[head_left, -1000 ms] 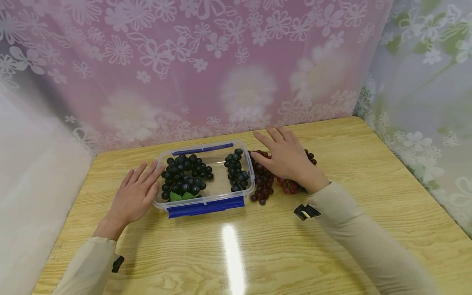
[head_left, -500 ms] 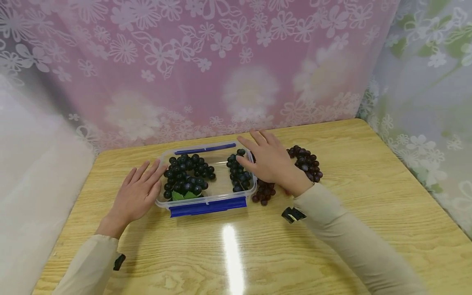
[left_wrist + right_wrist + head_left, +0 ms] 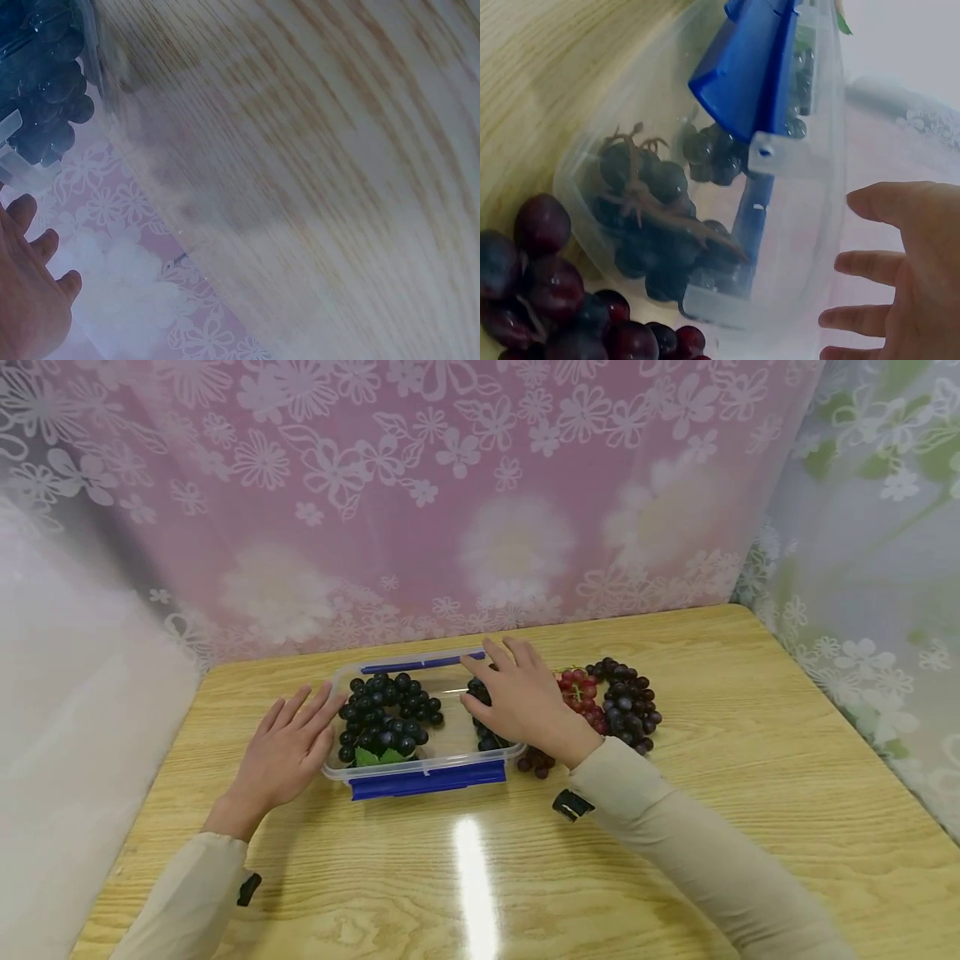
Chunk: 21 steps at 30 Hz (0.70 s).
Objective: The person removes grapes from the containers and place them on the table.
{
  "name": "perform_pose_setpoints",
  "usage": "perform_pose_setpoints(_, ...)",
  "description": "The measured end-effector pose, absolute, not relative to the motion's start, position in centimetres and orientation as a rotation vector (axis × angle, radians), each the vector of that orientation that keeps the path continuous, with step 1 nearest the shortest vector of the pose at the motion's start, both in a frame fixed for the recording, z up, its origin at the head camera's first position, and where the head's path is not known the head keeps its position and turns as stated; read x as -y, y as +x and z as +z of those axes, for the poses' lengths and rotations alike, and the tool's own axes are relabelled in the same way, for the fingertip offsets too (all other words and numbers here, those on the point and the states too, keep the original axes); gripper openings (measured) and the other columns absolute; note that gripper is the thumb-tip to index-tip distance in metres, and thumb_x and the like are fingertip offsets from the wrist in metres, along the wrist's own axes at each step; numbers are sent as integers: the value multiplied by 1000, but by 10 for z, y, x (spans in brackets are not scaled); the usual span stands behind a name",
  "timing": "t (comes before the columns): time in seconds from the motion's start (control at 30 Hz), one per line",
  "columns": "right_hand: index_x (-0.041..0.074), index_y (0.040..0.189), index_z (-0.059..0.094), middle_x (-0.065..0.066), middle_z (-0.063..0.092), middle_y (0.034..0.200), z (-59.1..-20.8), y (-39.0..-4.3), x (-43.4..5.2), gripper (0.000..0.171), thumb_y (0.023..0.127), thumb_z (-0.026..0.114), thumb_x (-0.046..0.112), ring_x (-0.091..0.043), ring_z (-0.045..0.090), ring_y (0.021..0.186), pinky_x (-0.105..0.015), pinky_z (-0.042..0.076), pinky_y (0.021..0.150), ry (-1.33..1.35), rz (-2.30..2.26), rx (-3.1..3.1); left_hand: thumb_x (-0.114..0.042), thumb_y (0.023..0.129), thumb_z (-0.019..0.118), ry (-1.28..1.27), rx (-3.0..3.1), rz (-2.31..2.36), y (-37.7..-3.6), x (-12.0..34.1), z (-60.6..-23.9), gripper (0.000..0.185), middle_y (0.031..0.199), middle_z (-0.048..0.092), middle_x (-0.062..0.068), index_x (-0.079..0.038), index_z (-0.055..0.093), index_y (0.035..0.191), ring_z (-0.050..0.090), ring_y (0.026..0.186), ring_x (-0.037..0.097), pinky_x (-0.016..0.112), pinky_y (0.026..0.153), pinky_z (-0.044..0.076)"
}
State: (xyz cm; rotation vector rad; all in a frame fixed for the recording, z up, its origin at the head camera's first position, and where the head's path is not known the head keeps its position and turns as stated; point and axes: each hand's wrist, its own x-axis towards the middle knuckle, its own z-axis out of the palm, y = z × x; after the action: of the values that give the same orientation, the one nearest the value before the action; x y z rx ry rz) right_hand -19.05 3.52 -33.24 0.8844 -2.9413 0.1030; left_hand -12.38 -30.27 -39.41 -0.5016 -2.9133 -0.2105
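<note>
A clear plastic container with blue clips stands on the wooden table. A big bunch of dark grapes lies in its left part. A smaller dark bunch lies at its right end, partly hidden under my right hand. That hand hovers over the right end, fingers straight and spread, holding nothing. The right wrist view shows the small bunch through the container wall, under a blue clip. My left hand lies flat on the table against the container's left wall.
On the table right of the container lie a red grape bunch, a dark purple bunch and some dark red grapes by my right wrist. Floral curtains close the back and both sides. Bare wood stretches toward the front edge.
My right hand has moved left, off the grape bunches on the table to above the container's right end, uncovering the red and dark purple bunches. My left hand has stayed put.
</note>
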Motion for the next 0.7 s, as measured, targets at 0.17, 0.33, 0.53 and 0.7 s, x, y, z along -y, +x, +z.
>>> perform_pose_setpoints(0.17, 26, 147, 42, -12, 35, 149, -337, -189, -30, 56, 97, 45, 52, -36, 23, 139, -53, 10, 114, 853, 71, 2965, -31, 104, 38, -507, 2918, -203, -125, 302, -393, 51, 157, 21, 4, -20, 28, 153, 15, 143, 29, 50, 114, 6)
perform_pose_setpoints(0.33, 25, 144, 46, -13, 40, 146, -342, -190, -27, 53, 97, 46, 50, -37, 25, 137, -54, 7, 114, 843, 61, 2952, -31, 104, 37, -504, 2913, -202, -126, 303, -393, 50, 157, 20, 3, -18, 30, 152, 15, 143, 30, 51, 114, 7)
perform_pose_setpoints(0.53, 24, 141, 50, -14, 43, 143, -347, -190, -22, 50, 97, 47, 49, -37, 24, 137, -54, 1, 113, 815, -8, 2975, -30, 104, 39, -494, 2925, -206, -124, 303, -393, 51, 157, 20, 3, -19, 30, 152, 14, 143, 29, 50, 114, 6)
perform_pose_setpoints(0.7, 25, 140, 51, -14, 46, 138, -349, -191, -15, 50, 98, 43, 50, -37, 22, 137, -56, -6, 112, 773, -172, 3022, -28, 103, 40, -497, 2917, -209, -123, 302, -393, 51, 157, 22, 4, -19, 30, 152, 16, 143, 29, 51, 114, 7)
